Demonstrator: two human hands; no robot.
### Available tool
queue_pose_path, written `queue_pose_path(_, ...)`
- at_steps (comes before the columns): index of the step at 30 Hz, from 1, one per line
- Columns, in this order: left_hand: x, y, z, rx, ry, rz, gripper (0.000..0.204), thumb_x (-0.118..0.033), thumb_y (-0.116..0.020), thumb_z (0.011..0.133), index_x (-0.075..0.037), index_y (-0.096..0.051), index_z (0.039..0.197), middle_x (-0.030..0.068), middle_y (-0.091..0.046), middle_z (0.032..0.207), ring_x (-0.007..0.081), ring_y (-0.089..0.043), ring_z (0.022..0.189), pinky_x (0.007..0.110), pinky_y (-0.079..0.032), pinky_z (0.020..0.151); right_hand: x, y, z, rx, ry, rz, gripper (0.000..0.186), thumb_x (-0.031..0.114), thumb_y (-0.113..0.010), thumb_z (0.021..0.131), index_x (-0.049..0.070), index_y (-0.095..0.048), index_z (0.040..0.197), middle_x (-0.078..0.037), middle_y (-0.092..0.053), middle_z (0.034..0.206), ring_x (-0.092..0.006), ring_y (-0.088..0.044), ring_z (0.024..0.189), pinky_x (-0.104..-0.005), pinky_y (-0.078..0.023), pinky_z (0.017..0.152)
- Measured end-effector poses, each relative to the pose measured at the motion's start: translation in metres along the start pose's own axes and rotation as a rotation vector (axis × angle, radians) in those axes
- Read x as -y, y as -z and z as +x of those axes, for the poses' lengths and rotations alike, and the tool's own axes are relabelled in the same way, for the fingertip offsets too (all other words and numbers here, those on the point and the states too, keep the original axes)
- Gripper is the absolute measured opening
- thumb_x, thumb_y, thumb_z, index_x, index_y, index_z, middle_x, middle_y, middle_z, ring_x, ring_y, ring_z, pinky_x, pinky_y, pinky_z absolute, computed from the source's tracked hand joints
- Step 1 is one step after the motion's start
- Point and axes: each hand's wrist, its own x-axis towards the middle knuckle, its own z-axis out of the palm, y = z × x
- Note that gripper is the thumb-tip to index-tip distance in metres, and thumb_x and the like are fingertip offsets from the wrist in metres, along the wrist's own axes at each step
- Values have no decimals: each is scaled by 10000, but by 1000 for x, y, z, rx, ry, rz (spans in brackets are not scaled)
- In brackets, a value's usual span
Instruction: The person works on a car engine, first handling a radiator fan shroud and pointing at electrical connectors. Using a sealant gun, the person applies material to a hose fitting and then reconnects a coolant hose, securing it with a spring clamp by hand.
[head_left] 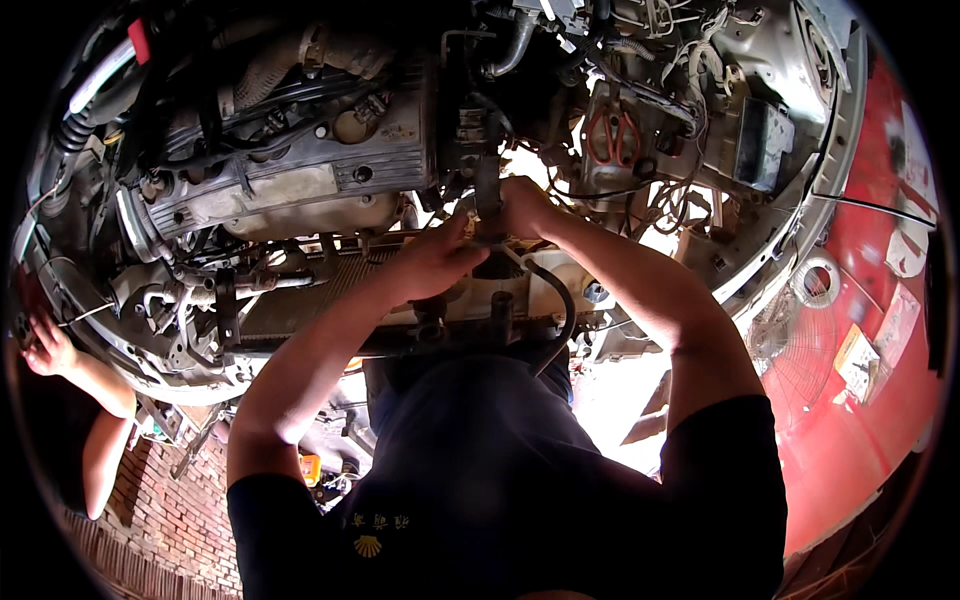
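Both my hands reach into a car's engine bay, beside the right end of the engine [290, 185]. My left hand [445, 260] is closed, its fingers bent against a dark part behind the radiator [290, 312]. Close by on the right, my right hand [524, 208] is curled at an upright dark strip-like piece [488, 186] between the hands. What the fingers hold is hidden in shadow. A black hose [570, 308] curves down just right of my hands. Red-handled pliers [612, 138] lie farther back on the right.
Another person's hand [48, 345] rests at the left edge of the bay. Loose wiring [685, 195] hangs at the right. A red panel [850, 440] stands beyond the right fender. Brick flooring [175, 510] and a yellow object [311, 468] show below.
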Motion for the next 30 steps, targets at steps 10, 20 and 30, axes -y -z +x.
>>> queue_pose_path(10, 11, -18, 26, -65, -5, 82, 805, -324, -671, 930, 70, -358, 1559, 240, -733, 1080, 321, -728, 986, 420, -561, 881, 10, 9, 9, 19, -75, -239, 465, 384, -900, 678, -33, -761, 830, -251, -750, 872, -397, -758, 865, -463, -607, 811)
queue_pose_path(20, 33, -25, 32, -173, -145, 110, 918, -268, -690, 916, 44, -232, 1647, 333, -562, 1474, 411, -592, 1357, 429, -462, 1131, 23, 8, 5, -157, -69, -126, 401, 290, -898, 703, -13, -772, 935, -251, -756, 945, -364, -757, 910, -446, -586, 810)
queue_pose_path(30, 3, -12, 36, -36, -80, 41, 812, -319, -699, 981, -4, -334, 1634, 177, -657, 1403, 262, -646, 1199, 368, -495, 1048, -4, 10, 30, 120, -166, -268, 407, 311, -888, 703, -8, -800, 939, -240, -778, 970, -388, -764, 893, -456, -610, 809)
